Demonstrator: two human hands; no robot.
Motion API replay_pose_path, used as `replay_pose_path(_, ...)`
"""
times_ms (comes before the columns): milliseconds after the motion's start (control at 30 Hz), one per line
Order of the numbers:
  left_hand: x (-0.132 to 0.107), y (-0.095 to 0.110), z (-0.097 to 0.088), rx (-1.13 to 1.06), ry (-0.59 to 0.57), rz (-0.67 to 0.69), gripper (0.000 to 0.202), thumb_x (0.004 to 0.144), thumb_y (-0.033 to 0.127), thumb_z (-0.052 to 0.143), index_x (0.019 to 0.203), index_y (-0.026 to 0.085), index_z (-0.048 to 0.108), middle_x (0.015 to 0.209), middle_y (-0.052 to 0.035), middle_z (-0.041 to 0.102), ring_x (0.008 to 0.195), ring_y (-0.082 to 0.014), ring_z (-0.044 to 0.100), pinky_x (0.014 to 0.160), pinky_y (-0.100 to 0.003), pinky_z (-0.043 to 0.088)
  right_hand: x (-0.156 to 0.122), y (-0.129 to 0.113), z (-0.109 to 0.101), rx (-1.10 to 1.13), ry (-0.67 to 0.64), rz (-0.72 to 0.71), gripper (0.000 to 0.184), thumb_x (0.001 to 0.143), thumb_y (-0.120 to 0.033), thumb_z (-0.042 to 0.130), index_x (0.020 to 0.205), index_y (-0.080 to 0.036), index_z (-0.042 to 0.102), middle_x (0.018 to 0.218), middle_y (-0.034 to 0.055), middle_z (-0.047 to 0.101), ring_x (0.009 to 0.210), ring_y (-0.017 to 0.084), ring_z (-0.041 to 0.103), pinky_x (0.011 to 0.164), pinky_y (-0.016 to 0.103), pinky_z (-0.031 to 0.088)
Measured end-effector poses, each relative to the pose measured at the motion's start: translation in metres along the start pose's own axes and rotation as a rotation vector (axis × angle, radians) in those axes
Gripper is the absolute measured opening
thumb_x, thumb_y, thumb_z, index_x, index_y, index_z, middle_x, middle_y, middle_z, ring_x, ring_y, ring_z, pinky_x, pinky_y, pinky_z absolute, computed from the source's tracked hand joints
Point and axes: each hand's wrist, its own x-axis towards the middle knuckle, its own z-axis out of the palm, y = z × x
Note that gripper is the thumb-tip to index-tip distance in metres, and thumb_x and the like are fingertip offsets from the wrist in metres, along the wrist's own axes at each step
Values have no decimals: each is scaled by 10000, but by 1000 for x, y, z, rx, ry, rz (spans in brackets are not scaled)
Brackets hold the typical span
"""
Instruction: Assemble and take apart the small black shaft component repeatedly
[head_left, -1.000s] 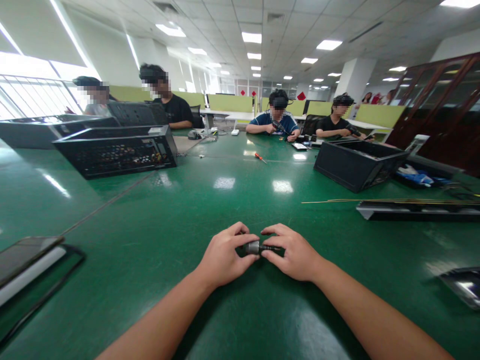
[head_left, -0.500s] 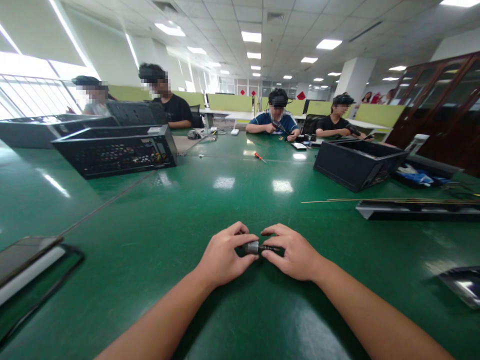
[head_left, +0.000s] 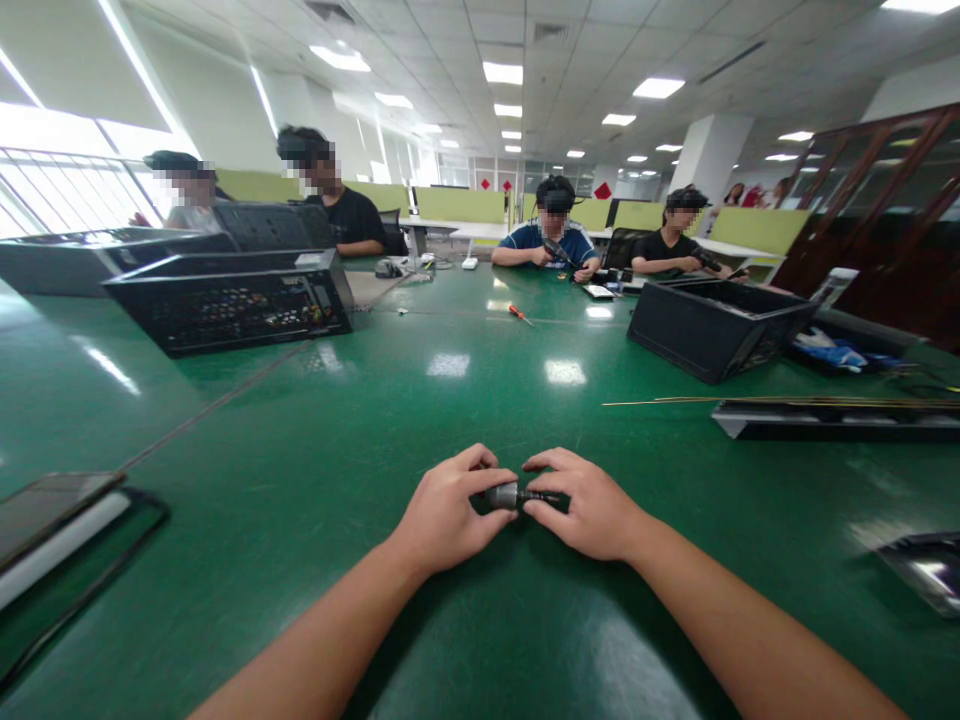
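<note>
My left hand (head_left: 454, 507) is closed around a small grey metal cylinder (head_left: 504, 495) with a darker end, which lies between thumb and fingers low over the green table. Out of the cylinder's right side runs a thin dark ringed shaft (head_left: 541, 496). The curled fingers and thumb of my right hand (head_left: 589, 503) are around that shaft. The two hands face each other with a small gap between the fingertips. Inside the hands, both ends of the piece are partly covered, and its exact kind is unclear.
Black computer cases (head_left: 232, 300) stand on the green table (head_left: 360, 420) at left, another case (head_left: 712, 325) at right. An orange screwdriver (head_left: 517, 314) lies ahead. Thin rods (head_left: 652, 402) rest by a long black part (head_left: 832, 420). A flat device (head_left: 60, 510) lies near left. Several people sit across.
</note>
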Motion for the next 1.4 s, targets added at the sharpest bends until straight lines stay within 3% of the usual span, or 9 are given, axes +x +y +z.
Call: replay_pose_path(1400,-1,-4,-3,6,34,5,274,753,227,756,1026,256,751,980,-29,620,875,-178,628,809,-311,518,0,4,-9,43,-2,19,118,878,-248,669,922,-207,770,1176,91,693,1070,224,645,965,389,506)
